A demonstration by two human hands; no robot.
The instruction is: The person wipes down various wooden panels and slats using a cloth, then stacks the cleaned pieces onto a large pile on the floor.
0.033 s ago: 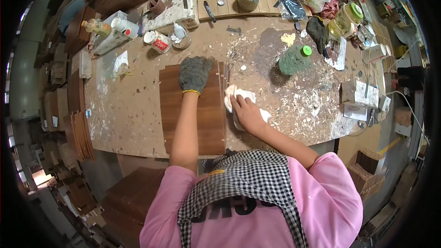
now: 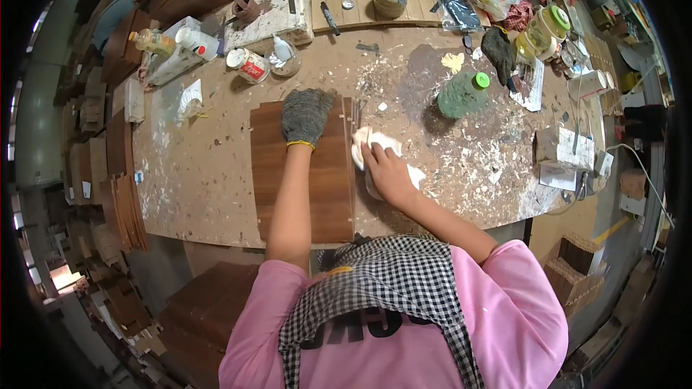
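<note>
My left hand, in a dark grey knitted glove with a yellow cuff edge, lies flat on the far part of a brown wood-grain panel. More panel edges show along its right side, so it seems to lie on a stack. Bare, my right hand is closed on a crumpled white cloth. The cloth sits against the panels' right edge, and part of it spreads on the worktable beside the hand. Where the cloth passes under my fingers is hidden.
A green bottle stands to the right. Farther off are a white-and-red can, a squeeze bottle, a marker and a dark glove. A paint-spattered white block and a grey box flank the work area.
My right hand and the cloth have shifted very slightly away from me along the panels' right edge. My left hand has stayed in place.
</note>
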